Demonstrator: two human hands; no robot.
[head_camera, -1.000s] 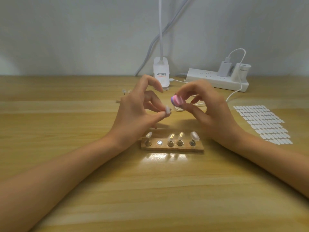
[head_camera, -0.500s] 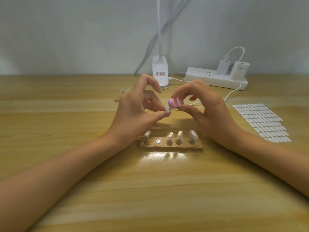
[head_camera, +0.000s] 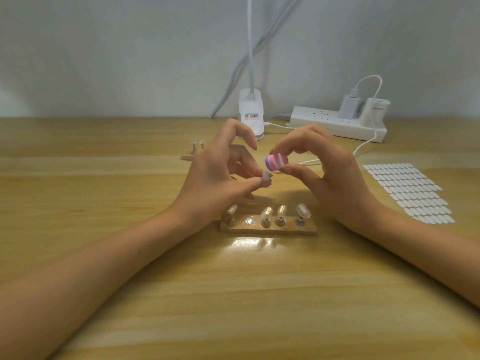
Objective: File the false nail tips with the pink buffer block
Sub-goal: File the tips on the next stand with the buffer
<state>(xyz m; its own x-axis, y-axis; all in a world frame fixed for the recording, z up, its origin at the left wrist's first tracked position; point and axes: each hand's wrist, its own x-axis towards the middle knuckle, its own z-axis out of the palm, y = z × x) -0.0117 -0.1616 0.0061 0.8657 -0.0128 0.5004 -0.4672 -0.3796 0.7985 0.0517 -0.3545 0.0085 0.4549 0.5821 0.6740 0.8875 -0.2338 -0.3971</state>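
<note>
Presently, a light, brittle nail tip (head_camera: pixel 266 175) is pinched at its base by the left hand (head_camera: pixel 218 178); the soft buffer block (head_camera: pixel 275 161), gripped endwise by the right hand (head_camera: pixel 330 175), is held just above it.

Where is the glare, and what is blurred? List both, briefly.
Head view: a bright glare patch lies on the wooden table just in front of the nail stand; the right hand and its pink buffer block are slightly blurred; the left hand, pinching a nail tip, looks sharper.
</note>
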